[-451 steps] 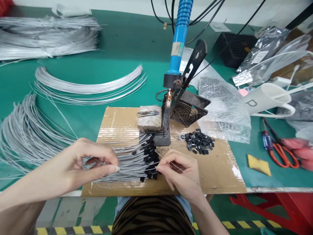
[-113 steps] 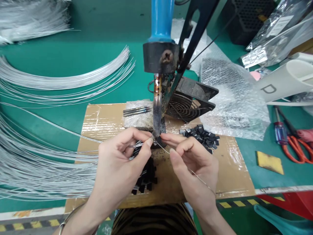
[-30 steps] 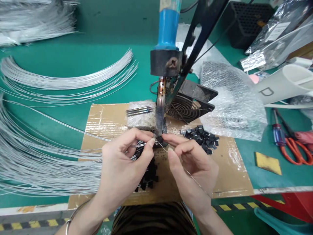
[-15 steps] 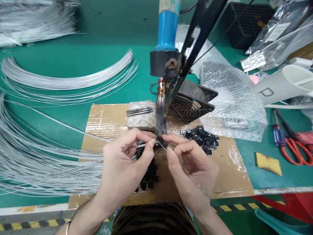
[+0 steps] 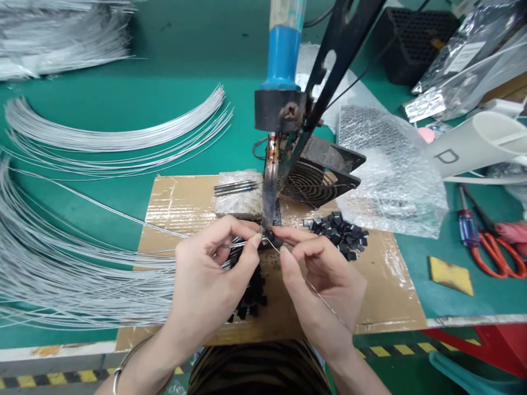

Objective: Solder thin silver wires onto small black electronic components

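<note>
A soldering iron (image 5: pixel 270 175) with a blue handle hangs tip down from a black bracket. Just left of its tip, my left hand (image 5: pixel 218 269) pinches the end of a thin grey wire (image 5: pixel 235 244). On the other side, my right hand (image 5: pixel 325 280) is closed on a thin strand of solder wire (image 5: pixel 275 247), which runs up to the tip and back across the palm. A small black part (image 5: pixel 270 235) sits at the tip, between my fingertips. Black connector pieces (image 5: pixel 252 299) with wires lie partly hidden under my left hand.
A cardboard sheet (image 5: pixel 181 203) covers the table. Loose black connectors (image 5: pixel 340 233) lie right, near a small fan (image 5: pixel 317 173). Grey wire bundles (image 5: pixel 82 285) spread left. Farther right are bubble wrap (image 5: pixel 391 170), a yellow sponge (image 5: pixel 452 275), scissors (image 5: pixel 494 255) and a screwdriver (image 5: pixel 468 222).
Both hands keep almost the same place and grip at the iron's tip. The view has shifted very slightly; nothing else has visibly moved.
</note>
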Motion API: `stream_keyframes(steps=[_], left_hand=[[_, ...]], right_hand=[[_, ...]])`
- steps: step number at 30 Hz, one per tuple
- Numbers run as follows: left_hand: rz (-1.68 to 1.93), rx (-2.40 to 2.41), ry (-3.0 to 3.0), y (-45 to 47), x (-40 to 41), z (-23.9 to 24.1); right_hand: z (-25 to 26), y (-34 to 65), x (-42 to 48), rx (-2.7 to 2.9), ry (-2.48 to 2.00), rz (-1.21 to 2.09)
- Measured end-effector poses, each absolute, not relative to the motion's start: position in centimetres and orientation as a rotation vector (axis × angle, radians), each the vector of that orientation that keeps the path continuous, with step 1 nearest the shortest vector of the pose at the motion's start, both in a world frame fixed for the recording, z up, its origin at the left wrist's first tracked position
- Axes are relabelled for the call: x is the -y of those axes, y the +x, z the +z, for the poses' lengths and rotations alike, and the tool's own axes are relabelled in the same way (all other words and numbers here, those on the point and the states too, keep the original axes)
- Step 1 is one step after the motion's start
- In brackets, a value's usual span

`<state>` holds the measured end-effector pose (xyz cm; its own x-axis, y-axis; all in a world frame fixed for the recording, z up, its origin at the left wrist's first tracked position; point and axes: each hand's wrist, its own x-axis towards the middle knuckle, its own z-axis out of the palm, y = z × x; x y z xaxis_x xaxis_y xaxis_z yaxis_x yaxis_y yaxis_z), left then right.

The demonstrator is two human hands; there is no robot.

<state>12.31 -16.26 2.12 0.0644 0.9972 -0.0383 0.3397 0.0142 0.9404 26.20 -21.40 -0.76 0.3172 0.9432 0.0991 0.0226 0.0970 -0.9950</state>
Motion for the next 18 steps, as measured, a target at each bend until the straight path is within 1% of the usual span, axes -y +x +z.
stream_keyframes(steps=[18], left_hand=[[0.951, -1.484, 1.529, 12.41, 16.42, 1.95]], right_hand=[[-0.92, 26.25, 21.53, 1.076, -1.285, 0.846]])
